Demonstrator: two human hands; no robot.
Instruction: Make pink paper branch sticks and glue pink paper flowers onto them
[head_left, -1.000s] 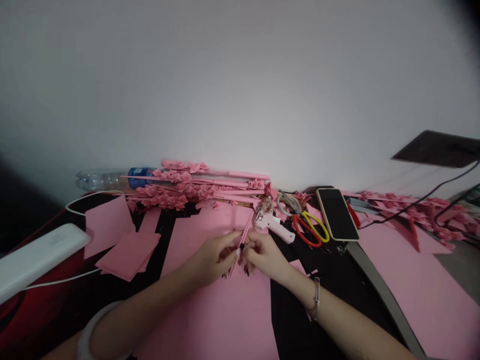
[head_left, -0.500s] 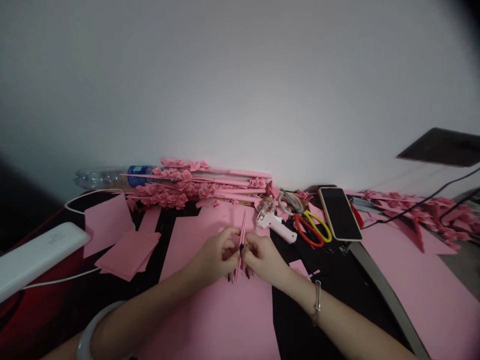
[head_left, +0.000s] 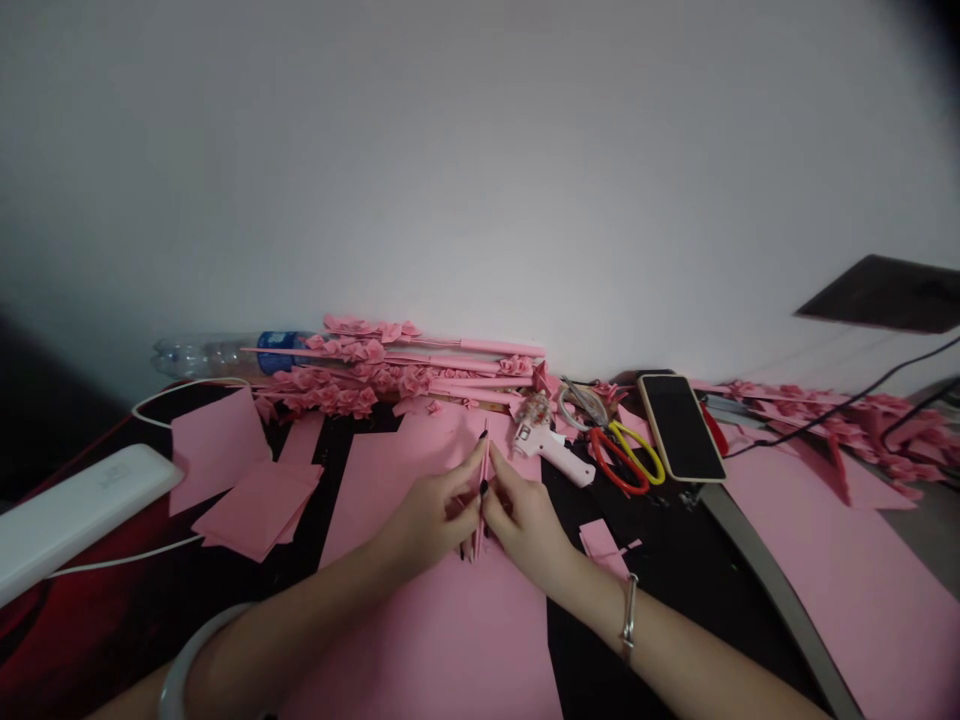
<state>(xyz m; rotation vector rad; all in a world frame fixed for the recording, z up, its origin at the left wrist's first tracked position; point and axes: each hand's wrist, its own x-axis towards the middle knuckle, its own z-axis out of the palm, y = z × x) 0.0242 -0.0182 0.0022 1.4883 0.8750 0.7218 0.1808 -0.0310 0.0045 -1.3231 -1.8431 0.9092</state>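
Observation:
Both hands pinch a thin, folded pink paper piece (head_left: pixel 486 455), held upright and seen nearly edge-on. My left hand (head_left: pixel 435 510) grips it from the left, one fingertip high near its top end. From the right, my right hand (head_left: pixel 529 515) presses it between thumb and fingers. Its lower part shows between the hands; the fingers partly hide the middle. Beneath them lies a large pink sheet (head_left: pixel 420 640). A pale pink glue gun (head_left: pixel 555 455) lies just beyond my right hand.
Red-and-yellow-handled scissors (head_left: pixel 626 455) and a phone (head_left: pixel 682 425) lie to the right. Pink paper flowers (head_left: pixel 352 390) and a plastic bottle (head_left: pixel 202 355) line the wall. Square paper sheets (head_left: pixel 259 505) and a white device (head_left: pixel 90 515) are at left, with cables around.
My left fingers have slid up towards the top of the paper piece. My right fingers have straightened along it. The piece now stands more upright.

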